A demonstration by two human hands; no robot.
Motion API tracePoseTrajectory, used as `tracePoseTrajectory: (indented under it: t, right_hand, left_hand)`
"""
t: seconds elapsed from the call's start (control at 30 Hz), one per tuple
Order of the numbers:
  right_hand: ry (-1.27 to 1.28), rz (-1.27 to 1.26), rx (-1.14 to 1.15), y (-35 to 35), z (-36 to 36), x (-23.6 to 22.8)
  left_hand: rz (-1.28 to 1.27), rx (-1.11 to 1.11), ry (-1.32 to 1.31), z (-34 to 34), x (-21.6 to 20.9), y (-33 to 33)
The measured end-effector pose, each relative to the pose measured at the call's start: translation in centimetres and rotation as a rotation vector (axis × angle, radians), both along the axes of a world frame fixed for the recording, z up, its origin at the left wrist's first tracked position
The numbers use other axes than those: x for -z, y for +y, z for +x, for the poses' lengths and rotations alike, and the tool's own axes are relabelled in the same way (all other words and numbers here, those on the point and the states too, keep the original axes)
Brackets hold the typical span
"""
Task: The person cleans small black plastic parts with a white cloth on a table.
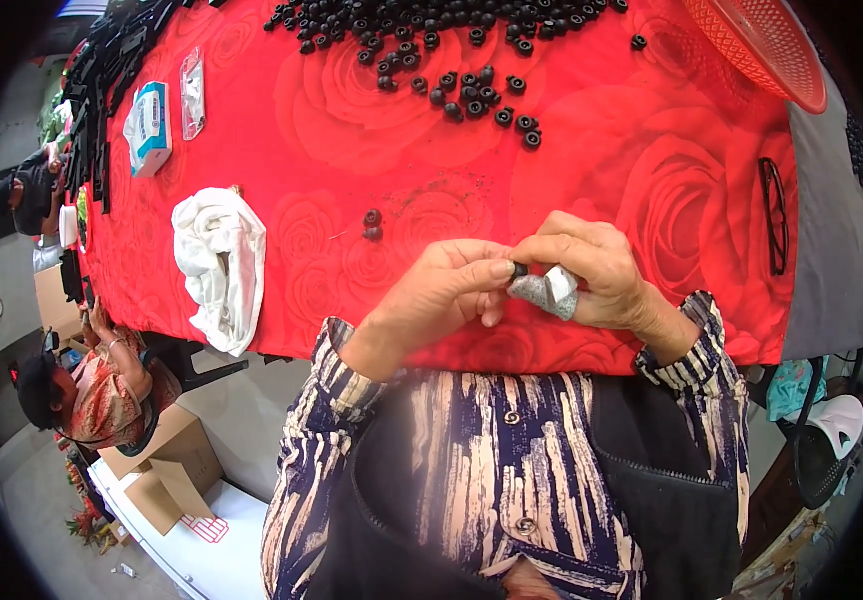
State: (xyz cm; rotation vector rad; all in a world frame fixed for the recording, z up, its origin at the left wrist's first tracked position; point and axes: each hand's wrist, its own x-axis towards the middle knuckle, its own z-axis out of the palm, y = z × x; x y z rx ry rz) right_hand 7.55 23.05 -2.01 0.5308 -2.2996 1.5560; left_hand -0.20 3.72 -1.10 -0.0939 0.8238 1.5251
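Observation:
Close in front of my body, both hands meet over the front edge of the red cloth. With thumb and fingers pinched, my left hand (pixel 446 290) holds a small round black part (pixel 519 270), mostly covered by the fingertips. My right hand (pixel 596 268) is closed around a speckled grey piece with a white band (pixel 557 286); its kind cannot be made out. The right fingertips touch the black part or lie right against it. Two dark round parts (pixel 372 226) lie on the cloth to the left of my hands, among scattered dark crumbs.
A large heap of black round parts (pixel 451 25) covers the table's far side. A red plastic basket (pixel 766 45) stands far right, glasses (pixel 774 215) below it. On the left are a white cloth (pixel 219 265), a tissue pack (pixel 151 130) and black strips (pixel 101 90). Other people sit left.

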Motion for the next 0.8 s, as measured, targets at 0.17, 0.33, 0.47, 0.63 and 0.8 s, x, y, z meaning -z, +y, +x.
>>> tracePoseTrajectory:
  t: [0.17, 0.33, 0.47, 0.63, 0.8]
  right_hand:
    - [0.004, 0.036, 0.039, 0.2, -0.1, 0.0]
    - [-0.066, 0.011, -0.037, 0.4, -0.1, -0.1]
    - [0.088, 0.063, 0.040, 0.2, -0.1, -0.1]
    - [0.232, 0.119, 0.097, -0.1, 0.0, -0.2]
    - [0.285, 0.151, 0.147, -0.1, 0.1, -0.3]
  left_hand:
    - [-0.026, -0.145, 0.034, 0.7, 0.0, 0.7]
    - [-0.020, -0.018, 0.059, -0.1, 0.3, 0.1]
    - [0.025, -0.097, 0.076, 0.6, -0.1, 0.4]
    - [0.048, -0.243, 0.062, 2.2, -0.2, 0.4]
    - [0.010, -0.325, 0.094, 2.7, -0.7, 0.7]
